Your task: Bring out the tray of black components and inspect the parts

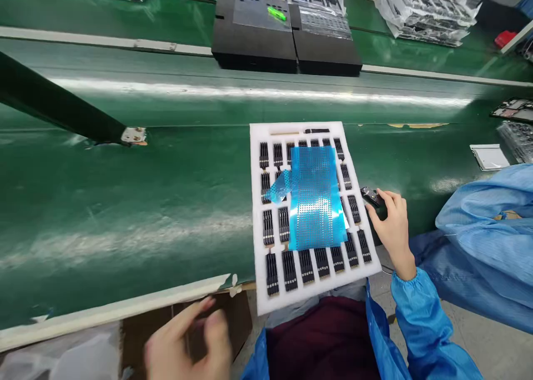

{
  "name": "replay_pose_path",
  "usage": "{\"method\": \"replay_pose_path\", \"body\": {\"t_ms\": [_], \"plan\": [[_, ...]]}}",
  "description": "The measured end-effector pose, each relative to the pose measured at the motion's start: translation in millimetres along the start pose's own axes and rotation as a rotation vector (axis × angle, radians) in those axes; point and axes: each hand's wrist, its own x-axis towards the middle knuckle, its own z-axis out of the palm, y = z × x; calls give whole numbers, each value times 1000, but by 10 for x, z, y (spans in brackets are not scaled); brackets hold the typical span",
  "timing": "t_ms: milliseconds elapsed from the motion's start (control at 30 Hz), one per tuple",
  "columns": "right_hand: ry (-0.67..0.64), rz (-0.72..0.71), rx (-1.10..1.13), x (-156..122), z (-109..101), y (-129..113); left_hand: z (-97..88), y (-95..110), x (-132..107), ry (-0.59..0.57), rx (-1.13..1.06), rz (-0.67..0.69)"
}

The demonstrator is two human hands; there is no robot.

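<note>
A white foam tray (255, 213) lies at the near edge of the green belt, holding rows of several small black parts (288, 269). A blue perforated film sheet (315, 199) lies across its middle. My right hand (391, 224), in a blue sleeve, rests beside the tray's right edge with its fingers curled around a small black component (370, 195). My left hand (189, 344) is blurred at the bottom, over a brown cardboard box (141, 330), with its fingers partly stretched out and nothing seen in them.
Two black boxes (254, 41) stand at the back of the green conveyor belt (125, 191). A dark bar (58, 105) crosses from the left. Bagged parts (428, 10) lie far right, a white packet (489, 156) at right. Another person's blue sleeve (487, 230) is at right.
</note>
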Motion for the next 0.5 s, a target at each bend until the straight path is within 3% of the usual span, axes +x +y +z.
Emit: {"method": "replay_pose_path", "body": {"t_ms": [67,167,333,400,500], "plan": [[6,14,-9,12,16,-38,212,230,-40,-65,-32,46],[10,21,-1,7,53,-68,385,429,-117,-247,-116,-40],[63,-1,-32,-20,121,-49,458,432,-213,-315,-300,-191],[80,-34,-36,-56,112,-27,496,409,-255,-331,-348,-169],[138,-58,-33,-100,133,70,526,413,-216,-292,-324,-23]]}}
